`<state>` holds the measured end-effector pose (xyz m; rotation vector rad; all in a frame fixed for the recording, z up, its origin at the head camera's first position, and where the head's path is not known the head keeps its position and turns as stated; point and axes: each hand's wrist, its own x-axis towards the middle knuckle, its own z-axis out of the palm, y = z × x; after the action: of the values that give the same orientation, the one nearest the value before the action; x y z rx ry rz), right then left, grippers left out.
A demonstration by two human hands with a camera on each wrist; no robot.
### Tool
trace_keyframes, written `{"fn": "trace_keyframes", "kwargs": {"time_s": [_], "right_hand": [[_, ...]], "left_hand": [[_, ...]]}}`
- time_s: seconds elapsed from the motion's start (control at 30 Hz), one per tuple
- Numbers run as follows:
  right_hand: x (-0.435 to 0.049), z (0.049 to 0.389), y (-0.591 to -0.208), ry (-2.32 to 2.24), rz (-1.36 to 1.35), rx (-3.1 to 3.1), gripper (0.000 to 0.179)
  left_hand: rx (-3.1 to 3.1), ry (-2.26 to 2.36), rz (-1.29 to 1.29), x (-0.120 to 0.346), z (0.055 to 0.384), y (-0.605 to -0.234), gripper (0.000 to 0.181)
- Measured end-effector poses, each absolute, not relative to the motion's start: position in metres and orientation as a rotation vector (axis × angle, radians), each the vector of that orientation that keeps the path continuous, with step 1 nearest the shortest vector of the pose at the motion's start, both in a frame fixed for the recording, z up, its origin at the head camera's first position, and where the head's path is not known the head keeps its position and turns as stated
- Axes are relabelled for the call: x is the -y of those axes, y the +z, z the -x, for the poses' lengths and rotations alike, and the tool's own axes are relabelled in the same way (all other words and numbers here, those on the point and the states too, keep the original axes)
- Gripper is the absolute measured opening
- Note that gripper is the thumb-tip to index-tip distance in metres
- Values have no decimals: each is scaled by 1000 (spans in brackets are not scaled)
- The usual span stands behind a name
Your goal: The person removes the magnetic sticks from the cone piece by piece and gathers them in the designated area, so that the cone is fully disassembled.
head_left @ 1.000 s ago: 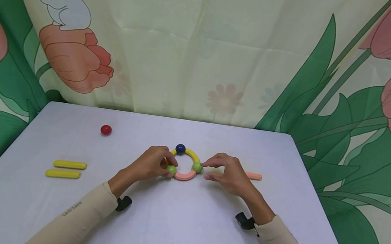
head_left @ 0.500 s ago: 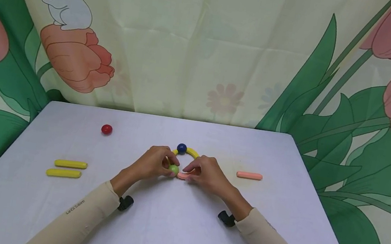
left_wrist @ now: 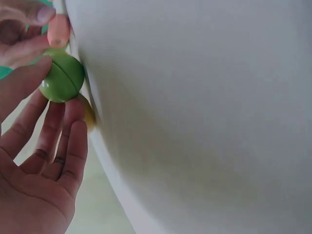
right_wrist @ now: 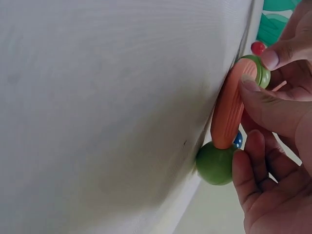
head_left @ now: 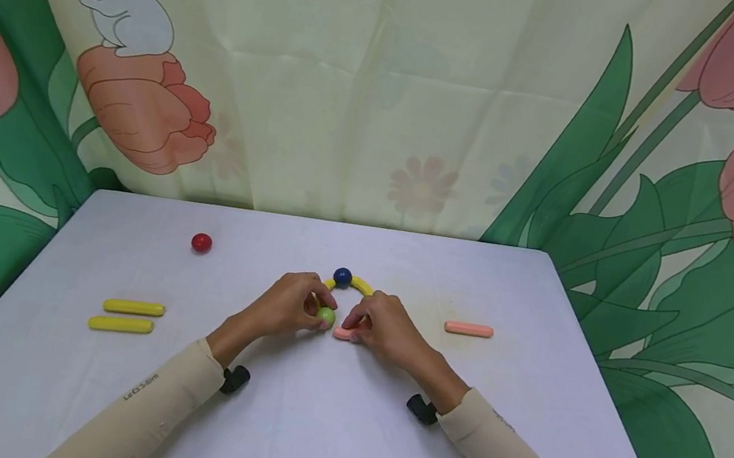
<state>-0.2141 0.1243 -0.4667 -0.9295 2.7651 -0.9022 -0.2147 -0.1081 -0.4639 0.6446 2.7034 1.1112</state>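
At the table's middle lies a ring of magnetic-looking balls and curved rods. My left hand pinches a green ball between thumb and fingers on the ring's left side. With thumb and fingertips, my right hand grips a curved pink rod at the near side. The pink rod's left end, its face showing in the left wrist view, stands slightly apart from that ball. Its other end meets a second green ball, which the right hand hides from the head view. A dark blue ball joins curved yellow rods at the back.
Two straight yellow rods lie side by side at the left of the white table. A red ball sits at the back left, a straight pink rod to the right. A printed curtain hangs behind the table.
From beside the ring's right green ball, my right hand has moved left and taken hold of the curved pink rod. The left hand has stayed on its green ball; a small gap shows there now.
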Motion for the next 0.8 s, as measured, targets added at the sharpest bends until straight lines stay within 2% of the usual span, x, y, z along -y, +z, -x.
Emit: {"fn": "trace_keyframes", "kwargs": {"time_s": [0.63,0.8], "right_hand": [[-139,207,-462,-839,979,-2761,10],[-145,208,-464,-919,921,-2765,11]], "left_hand": [[-2893,904,-511,122,219,-461,28],[-2913,902,-505,124,222,-463,22]]}}
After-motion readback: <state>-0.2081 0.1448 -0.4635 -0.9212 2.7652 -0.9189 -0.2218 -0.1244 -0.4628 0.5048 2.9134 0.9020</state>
